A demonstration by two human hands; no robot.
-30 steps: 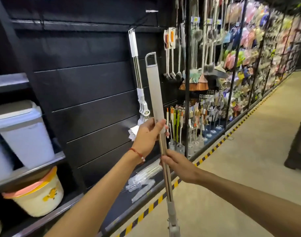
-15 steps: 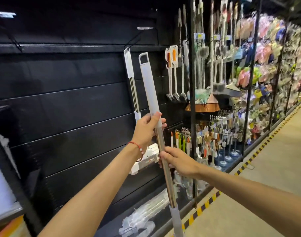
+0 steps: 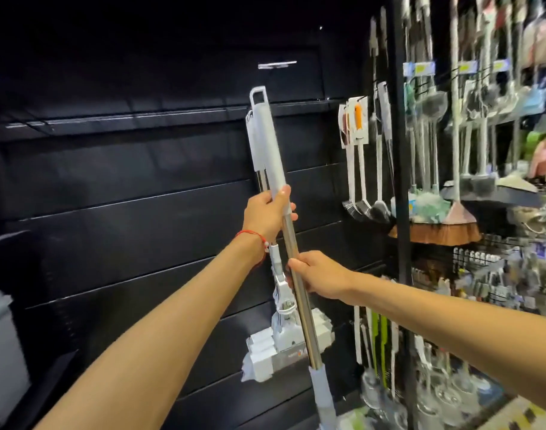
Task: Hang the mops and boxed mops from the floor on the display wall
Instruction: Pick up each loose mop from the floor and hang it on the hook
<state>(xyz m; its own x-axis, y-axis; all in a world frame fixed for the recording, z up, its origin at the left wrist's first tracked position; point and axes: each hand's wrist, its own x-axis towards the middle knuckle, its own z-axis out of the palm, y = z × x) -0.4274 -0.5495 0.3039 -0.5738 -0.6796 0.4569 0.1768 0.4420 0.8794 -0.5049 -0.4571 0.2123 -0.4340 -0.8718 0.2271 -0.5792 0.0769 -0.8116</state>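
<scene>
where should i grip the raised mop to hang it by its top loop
The steel shaft below the grey sleeve, from the aisle side, as the left hand and right hand do: it stands near upright, and that leaves the top loop free.

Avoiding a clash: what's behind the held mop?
A second mop hangs on the black wall; the held mop and left hand cover much of its handle.

Your view is dim: the black display wall (image 3: 141, 197) behind your left hand (image 3: 265, 214) swallows light, with only thin glints on its slat edges. Glare streaks the steel mop pole (image 3: 291, 240) above your right hand (image 3: 322, 279). Right of that hand the hanging goods (image 3: 482, 150) smear with motion blur; your forearms (image 3: 159, 336) are evenly lit.
</scene>
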